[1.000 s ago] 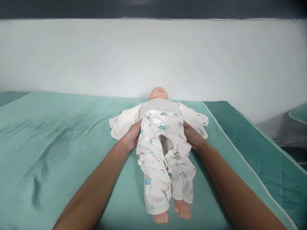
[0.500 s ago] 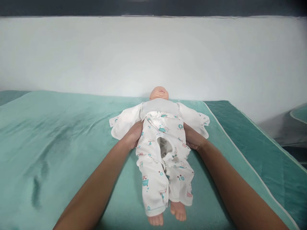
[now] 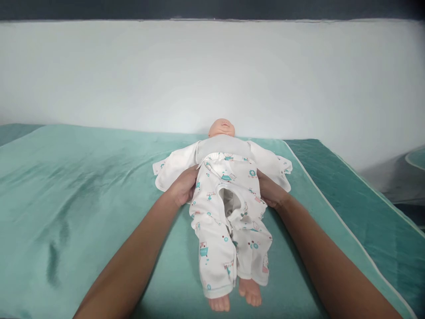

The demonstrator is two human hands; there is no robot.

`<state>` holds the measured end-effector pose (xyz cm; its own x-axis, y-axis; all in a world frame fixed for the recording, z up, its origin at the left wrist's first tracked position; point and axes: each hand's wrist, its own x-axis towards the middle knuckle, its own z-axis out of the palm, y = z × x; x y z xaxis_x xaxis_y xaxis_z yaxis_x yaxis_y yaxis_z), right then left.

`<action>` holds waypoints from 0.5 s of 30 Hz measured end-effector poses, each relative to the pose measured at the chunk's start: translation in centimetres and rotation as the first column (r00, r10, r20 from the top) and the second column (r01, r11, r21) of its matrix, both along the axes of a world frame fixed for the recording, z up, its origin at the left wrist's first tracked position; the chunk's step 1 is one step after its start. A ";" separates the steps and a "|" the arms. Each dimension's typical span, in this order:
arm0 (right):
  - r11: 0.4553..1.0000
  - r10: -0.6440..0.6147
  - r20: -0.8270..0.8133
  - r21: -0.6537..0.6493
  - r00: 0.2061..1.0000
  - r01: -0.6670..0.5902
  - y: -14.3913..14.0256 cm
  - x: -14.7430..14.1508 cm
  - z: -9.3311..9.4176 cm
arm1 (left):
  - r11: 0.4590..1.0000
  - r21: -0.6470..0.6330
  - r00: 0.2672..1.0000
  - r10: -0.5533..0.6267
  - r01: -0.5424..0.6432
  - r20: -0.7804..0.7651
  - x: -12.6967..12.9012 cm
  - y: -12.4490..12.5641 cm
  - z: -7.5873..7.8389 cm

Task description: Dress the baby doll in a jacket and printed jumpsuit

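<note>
Separating left grip (image 3: 186,184) and right grip (image 3: 270,188), the dressed doll (image 3: 215,221) hides whether they clasp.

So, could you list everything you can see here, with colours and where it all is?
Doll: 1, pinkish head and feet, lying face up at the centre
Trousers: 1, white with teal and red prints, on the doll's legs
Top: 1, white, sleeves spread to both sides
Light green cloth: 1, under the doll
Darker green cloth: 2 visible areas, right and far left
Wall: 1, white, behind
Band: 1, dark grey, along the top
Green shape: 1, far right edge, too cut off to identify
Left grip: 1, bare, at the trousers' left side, fingers partly hidden
Right grip: 1, bare, at their right side, fingers partly hidden
</note>
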<state>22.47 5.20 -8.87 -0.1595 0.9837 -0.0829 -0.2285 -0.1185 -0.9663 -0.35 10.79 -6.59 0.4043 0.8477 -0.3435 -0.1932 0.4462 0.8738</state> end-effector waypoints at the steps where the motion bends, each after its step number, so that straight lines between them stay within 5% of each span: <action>1: 1.000 0.002 0.025 0.029 1.000 -0.003 -0.1 -0.1 0.2 | 1.000 -0.009 1.000 -0.012 0.012 0.009 0.0 0.0 0.0; 8: 0.994 0.006 0.107 0.104 0.994 -0.017 -0.4 0.0 0.5 | 0.993 -0.023 0.992 -0.111 0.113 0.065 -0.3 0.3 -0.2; 15: 0.998 -0.015 0.087 0.067 0.996 0.009 -0.5 0.0 0.5 | 0.997 -0.014 0.996 -0.071 0.072 0.060 -0.6 0.4 -0.1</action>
<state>22.49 4.71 -8.34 -0.1428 0.9893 -0.0303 -0.1439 -0.0510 -0.9883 -0.97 11.19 -6.66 0.4835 0.8107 -0.3301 -0.2119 0.4743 0.8545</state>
